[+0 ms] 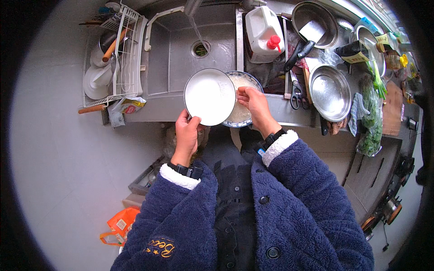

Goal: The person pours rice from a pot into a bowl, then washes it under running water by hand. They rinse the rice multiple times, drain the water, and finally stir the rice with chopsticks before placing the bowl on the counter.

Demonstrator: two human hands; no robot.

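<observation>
My left hand (187,133) grips the lower left edge of a round white bowl (209,96) with a thin dark rim, its thumb over the rim. The bowl is over the front edge of the sink and partly covers a blue-and-white patterned dish (252,78). Something pale and cloudy lies in that dish. My right hand (255,105) is above the dish, fingers bent beside the white bowl's right rim. Whether these fingers touch the rim or hold anything cannot be made out.
Water runs from the faucet (192,7) into the steel sink (162,64). A wire dish rack (130,84) stands left. To the right are a white jug (263,25), a pan (313,17), a cleaver (300,50), scissors (296,93), a steel basin (330,93) and bagged greens (369,125).
</observation>
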